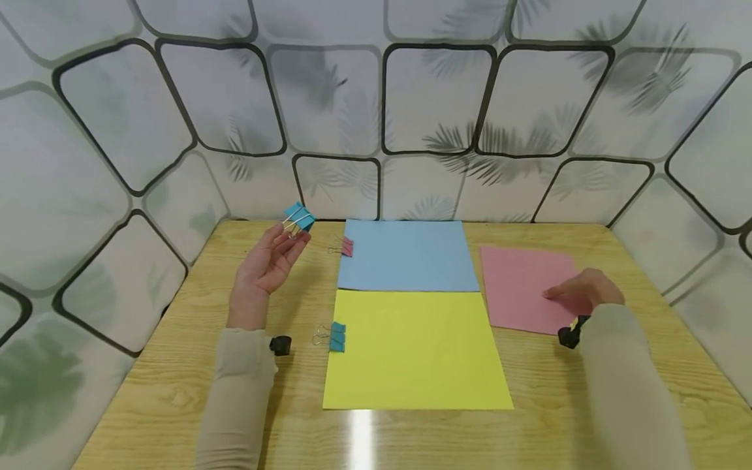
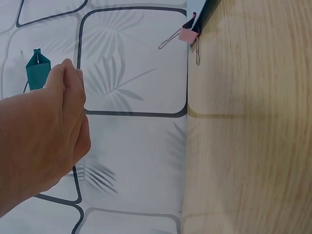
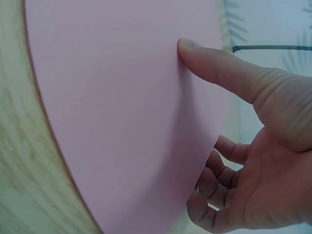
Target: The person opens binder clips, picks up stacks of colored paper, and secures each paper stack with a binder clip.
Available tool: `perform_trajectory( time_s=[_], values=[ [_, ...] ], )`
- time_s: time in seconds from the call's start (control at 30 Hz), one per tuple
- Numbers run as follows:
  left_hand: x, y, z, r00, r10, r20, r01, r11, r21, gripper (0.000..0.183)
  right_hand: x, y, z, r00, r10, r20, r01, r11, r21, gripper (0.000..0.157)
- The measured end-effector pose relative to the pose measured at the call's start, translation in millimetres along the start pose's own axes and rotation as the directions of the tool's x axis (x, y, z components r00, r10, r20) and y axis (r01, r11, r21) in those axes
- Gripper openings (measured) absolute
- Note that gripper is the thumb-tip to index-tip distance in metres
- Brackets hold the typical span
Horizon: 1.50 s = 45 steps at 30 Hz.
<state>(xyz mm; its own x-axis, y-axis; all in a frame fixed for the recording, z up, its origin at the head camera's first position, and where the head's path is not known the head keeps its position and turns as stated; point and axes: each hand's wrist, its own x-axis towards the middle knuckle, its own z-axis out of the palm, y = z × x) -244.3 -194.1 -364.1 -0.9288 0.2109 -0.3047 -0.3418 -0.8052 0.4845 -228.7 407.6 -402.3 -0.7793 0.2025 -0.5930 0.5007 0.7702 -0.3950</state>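
My left hand [image 1: 267, 264] is raised at the left and holds a blue binder clip [image 1: 300, 216] at its fingertips, wire handles toward the palm. In the left wrist view the back of that hand [image 2: 44, 131] covers part of the clip [image 2: 38, 73]. At the right, my right hand [image 1: 592, 287] grips the right side of a pink sheet [image 1: 523, 287]. The right wrist view shows the thumb lying on top of the pink sheet [image 3: 112, 97], which bows upward, and the other fingers curled at its edge, partly hidden under it.
Mid-table, a blue sheet [image 1: 408, 254] lies above a yellow sheet [image 1: 417, 352]. A pink binder clip [image 1: 347, 247] is on the blue sheet's left edge, and another blue binder clip [image 1: 337, 337] on the yellow sheet's left edge. A patterned wall covering [image 1: 335, 98] surrounds the wooden table [image 1: 176, 391].
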Motion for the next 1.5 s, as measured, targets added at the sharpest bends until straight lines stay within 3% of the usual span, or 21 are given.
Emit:
perform_trajectory(
  time_s=[0.27, 0.57, 0.73, 0.9, 1.17, 1.33, 1.5],
  values=[
    [0.3, -0.9, 0.2, 1.0, 0.003, 0.005, -0.003, 1.0, 0.003, 0.079, -3, -5, 0.3, 1.0, 0.024, -0.012, -0.023, 0.996, 0.086, 0.131],
    [-0.4, -2.8, 1.6, 1.0, -0.001, 0.004, 0.001, 1.0, -0.001, 0.079, -2, -1, 1.3, 0.999, 0.043, -0.019, -0.043, 0.998, 0.044, 0.12],
    [-1.3, -3.1, 3.7, 1.0, -0.002, -0.002, 0.002, 1.0, 0.02, 0.077, -2, 0, 2.4, 0.997, 0.066, -0.038, -0.066, 0.998, -0.006, 0.124],
    [-2.1, -2.2, 3.8, 1.0, -0.001, 0.006, 0.001, 1.0, 0.027, 0.077, -1, -3, 2.2, 0.997, 0.072, -0.039, -0.07, 0.996, 0.047, 0.136],
    [-5.2, -0.1, 2.7, 1.0, 0.012, 0.011, -0.012, 0.999, 0.033, 0.076, -2, -4, 2.8, 0.999, 0.022, -0.042, -0.025, 0.995, -0.094, 0.111],
    [-6.8, 1.4, 4.5, 1.0, 0.012, 0.01, -0.012, 0.999, 0.035, 0.071, -6, -8, 5.9, 0.995, 0.053, -0.09, -0.057, 0.998, -0.037, 0.112],
    [-9.2, 2.3, 3.8, 1.0, 0.013, 0.014, -0.013, 0.999, 0.036, 0.074, -8, -15, 8.2, 0.991, 0.079, -0.111, -0.077, 0.997, 0.023, 0.127]
  ],
)
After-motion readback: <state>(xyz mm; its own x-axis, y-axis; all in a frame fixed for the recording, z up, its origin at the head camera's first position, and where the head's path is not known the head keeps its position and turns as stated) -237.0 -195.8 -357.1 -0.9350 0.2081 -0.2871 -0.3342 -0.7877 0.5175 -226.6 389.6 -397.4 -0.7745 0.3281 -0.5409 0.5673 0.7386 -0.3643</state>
